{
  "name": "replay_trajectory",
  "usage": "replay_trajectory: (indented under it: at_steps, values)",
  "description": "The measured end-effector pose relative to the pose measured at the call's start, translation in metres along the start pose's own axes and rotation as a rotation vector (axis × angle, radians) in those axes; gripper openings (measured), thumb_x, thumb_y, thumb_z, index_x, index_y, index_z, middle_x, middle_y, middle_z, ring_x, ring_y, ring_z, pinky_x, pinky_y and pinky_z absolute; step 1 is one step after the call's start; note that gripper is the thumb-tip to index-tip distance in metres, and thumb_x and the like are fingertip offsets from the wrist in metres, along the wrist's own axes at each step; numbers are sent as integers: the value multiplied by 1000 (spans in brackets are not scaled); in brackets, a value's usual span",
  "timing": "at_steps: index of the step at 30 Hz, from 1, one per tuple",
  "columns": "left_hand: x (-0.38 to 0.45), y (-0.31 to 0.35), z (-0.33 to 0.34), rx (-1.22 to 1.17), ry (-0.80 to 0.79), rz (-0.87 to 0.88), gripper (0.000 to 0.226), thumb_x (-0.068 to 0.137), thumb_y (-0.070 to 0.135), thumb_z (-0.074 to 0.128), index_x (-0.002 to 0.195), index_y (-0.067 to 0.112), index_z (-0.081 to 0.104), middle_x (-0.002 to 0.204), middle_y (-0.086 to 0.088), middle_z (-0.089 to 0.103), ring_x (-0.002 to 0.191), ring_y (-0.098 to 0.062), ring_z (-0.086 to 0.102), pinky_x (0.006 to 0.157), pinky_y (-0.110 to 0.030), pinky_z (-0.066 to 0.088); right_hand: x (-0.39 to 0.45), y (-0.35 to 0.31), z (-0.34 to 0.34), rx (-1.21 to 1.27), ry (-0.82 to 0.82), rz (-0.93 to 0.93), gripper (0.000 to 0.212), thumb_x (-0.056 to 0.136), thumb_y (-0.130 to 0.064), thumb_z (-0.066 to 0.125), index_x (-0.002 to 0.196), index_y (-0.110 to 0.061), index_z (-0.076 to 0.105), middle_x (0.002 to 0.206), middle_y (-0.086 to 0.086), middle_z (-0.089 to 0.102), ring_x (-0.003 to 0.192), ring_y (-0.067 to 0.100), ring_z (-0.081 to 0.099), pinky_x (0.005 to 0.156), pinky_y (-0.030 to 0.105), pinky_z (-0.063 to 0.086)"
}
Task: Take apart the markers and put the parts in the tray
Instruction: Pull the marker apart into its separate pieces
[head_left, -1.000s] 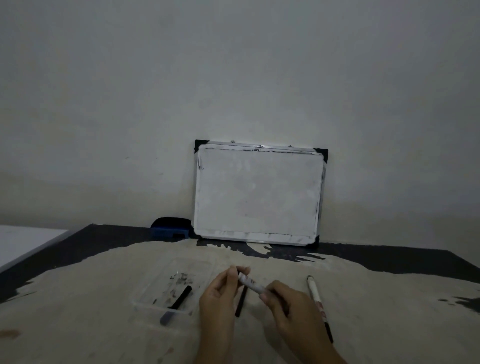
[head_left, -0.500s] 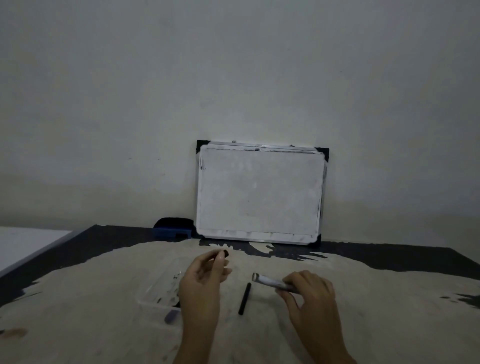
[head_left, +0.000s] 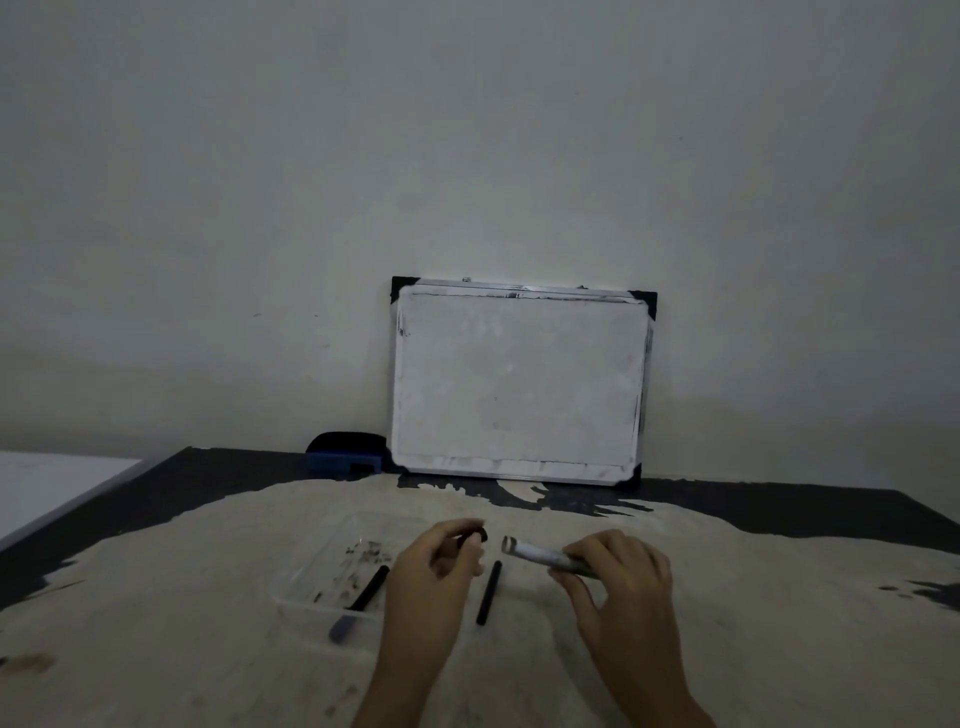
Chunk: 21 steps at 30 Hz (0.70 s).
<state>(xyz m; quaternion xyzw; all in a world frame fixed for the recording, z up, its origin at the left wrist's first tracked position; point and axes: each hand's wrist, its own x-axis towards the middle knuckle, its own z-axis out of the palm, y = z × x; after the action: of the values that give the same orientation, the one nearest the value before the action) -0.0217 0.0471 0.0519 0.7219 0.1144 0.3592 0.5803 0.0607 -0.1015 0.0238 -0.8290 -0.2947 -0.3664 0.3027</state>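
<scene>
My right hand (head_left: 618, 582) grips a white marker barrel (head_left: 540, 555), held level with its open end pointing left. My left hand (head_left: 436, 566) pinches a small black end piece (head_left: 480, 535) just left of that open end, a short gap between them. A clear plastic tray (head_left: 311, 577) lies on the table left of my left hand, with a black ink stick (head_left: 370, 587) and a grey cap (head_left: 340, 629) in it. Another black ink stick (head_left: 488, 592) lies on the table between my hands.
A small whiteboard (head_left: 519, 384) leans on the wall at the back of the table. A blue eraser (head_left: 345, 454) sits to its left. The worn tabletop (head_left: 208, 649) ends at a left edge beside a white surface (head_left: 47, 483).
My hands have pulled apart: the black end piece came off the barrel in my left hand. The whole marker on the right a second ago is now hidden behind my right hand.
</scene>
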Motion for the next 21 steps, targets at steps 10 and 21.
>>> replay_trajectory:
  at_steps: [10, 21]
  values:
    - [-6, -15, 8, 246, -205, -11, 7, 78, 14, 68, 79, 20, 66, 78, 6, 70, 72, -4, 64, 64, -12, 51, 1, -2, -2, 10, 51, 78, 28, 56, -22, 86, 77, -25, 68, 77, -7, 54, 73, 9, 47, 79, 33, 32]
    - [-9, -20, 11, 738, -423, 76, 14, 76, 24, 66, 90, 23, 67, 101, 4, 64, 92, -10, 57, 83, -21, 47, 1, -2, -2, -7, 39, 109, 28, 55, -23, 87, 76, -26, 67, 77, -9, 53, 73, 8, 46, 78, 33, 32]
